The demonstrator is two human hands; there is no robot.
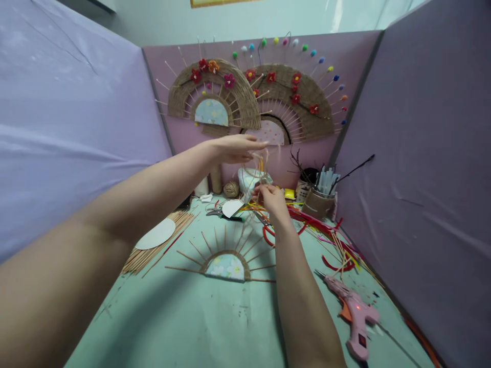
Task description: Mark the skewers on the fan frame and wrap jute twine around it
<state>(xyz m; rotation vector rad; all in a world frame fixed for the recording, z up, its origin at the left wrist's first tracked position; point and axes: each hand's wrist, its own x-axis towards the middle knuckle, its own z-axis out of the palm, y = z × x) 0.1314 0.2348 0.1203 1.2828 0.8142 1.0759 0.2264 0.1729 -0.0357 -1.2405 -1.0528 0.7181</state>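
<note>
Purple cloth [76, 128] stands at left, and a green table [215, 327] spreads below a pink panel [180, 143] at the far side. Over the far middle of this table, thin cord [266, 159] is in the air between the two hands. It goes up from the right hand [269, 198], roughly upright, towards the left hand [241, 148], which is higher and a little to the left. The right fingertips are pinched narrow on its lower part. The left fingers are almost straight; whether they grip it, I cannot tell. The cord looks pale, in loose, round loops, partly blurred. Nearer lies a half-round piece [226, 267] with thin sticks spreading outward.
</note>
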